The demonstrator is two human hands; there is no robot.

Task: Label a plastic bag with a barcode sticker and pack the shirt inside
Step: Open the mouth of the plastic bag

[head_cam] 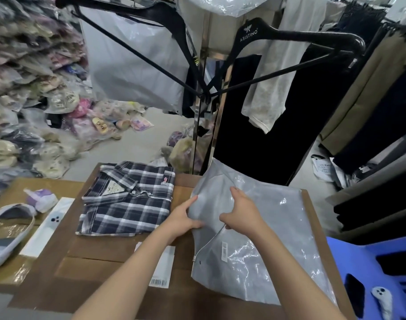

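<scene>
A grey plastic bag (262, 241) lies on the cardboard table (105, 269), right of centre, with a small barcode sticker (224, 250) stuck on its upper face. My left hand (183, 218) pinches the bag's left edge near its open end. My right hand (241, 211) grips the bag's top layer just beside it. A folded navy-and-white plaid shirt (128, 199) rests on the table to the left of the bag, apart from both hands. A white strip with a barcode (161, 271) lies under my left forearm.
A white backing strip (47, 227) and a grey-white slipper (7, 236) lie at the table's left. Black hangers (289, 35) and hanging clothes crowd the space behind the table. Bagged goods pile up on the floor at left. A blue plastic stool (377, 273) stands at right.
</scene>
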